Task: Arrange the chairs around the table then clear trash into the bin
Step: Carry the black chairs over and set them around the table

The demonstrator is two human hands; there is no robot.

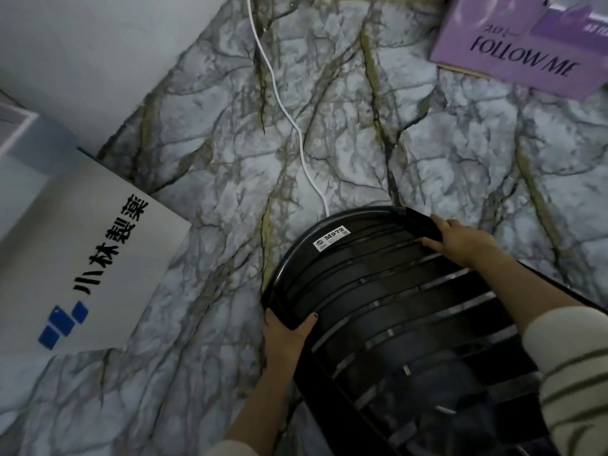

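A black slatted plastic chair [378, 291] fills the lower right of the head view, seen from behind and above its curved backrest, which bears a small white label. My left hand [286, 330] grips the left edge of the backrest, thumb over the rim. My right hand [460, 238] holds the top right edge of the same backrest. The chair's legs and seat are mostly hidden below the backrest. No table or bin is in view.
The floor [329, 143] is grey veined marble. A white cable [283, 106] runs across it toward the chair. A white cardboard box [88, 258] with black characters lies at left. A purple box [513, 44] lies at top right.
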